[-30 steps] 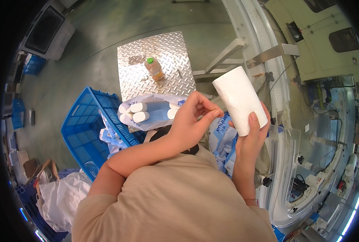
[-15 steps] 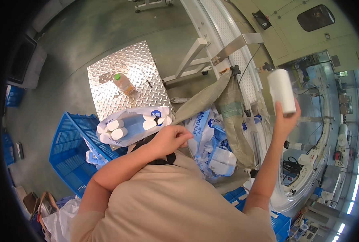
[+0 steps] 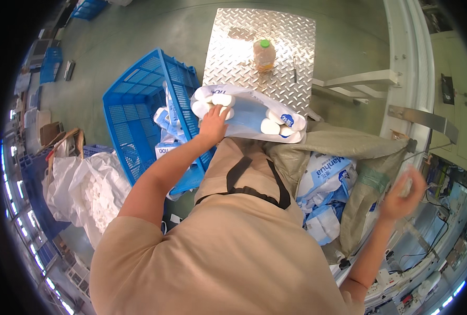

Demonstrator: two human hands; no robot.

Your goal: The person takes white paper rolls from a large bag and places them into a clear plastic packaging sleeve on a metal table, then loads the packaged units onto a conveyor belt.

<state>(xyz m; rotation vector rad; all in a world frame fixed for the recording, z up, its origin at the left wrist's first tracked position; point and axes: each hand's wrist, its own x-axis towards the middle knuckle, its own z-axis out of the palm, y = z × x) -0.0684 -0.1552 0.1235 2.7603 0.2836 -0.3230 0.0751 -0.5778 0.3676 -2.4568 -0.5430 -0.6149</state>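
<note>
Reaching into 1 plastic pack (image 3: 249, 111), clear-white film with blue print, mouth wide, lying across the near edge of the metal plate in front of the person's lap. White rolls (image 3: 223, 99) sit at both ends of it: at least 4 visible at the left end, at least 3 at the right end, blue film showing between the groups. Exact count not readable, hand and film cover some.

2 hands in view. Left hand (image 3: 215, 124): on the left-end rolls, fingers slightly spread over them; can't tell if it grips one or only rests there. Right hand (image 3: 403, 194): well apart from the pack, out to the right, motion-blurred. Fingers curved, gap to thumb; can't tell if anything small is in it.

Around the pack:
- 1 diamond-pattern metal plate (image 3: 233, 58), carrying 1 clear bottle (image 3: 265, 58), green cap, upright.
- 1 blue mesh crate (image 3: 176, 89) just left of the pack, tilted, with several blue-and-white packages (image 3: 161, 116) inside.
- 1 olive sack (image 3: 343, 137) to the right, holding a heap of blue-and-white film packaging (image 3: 322, 178), too tangled to count.

Further out: 1 white sack (image 3: 65, 184) at left, 2 more blue crates (image 3: 50, 65) upper left, 1 white machine frame (image 3: 417, 63) at right.
</note>
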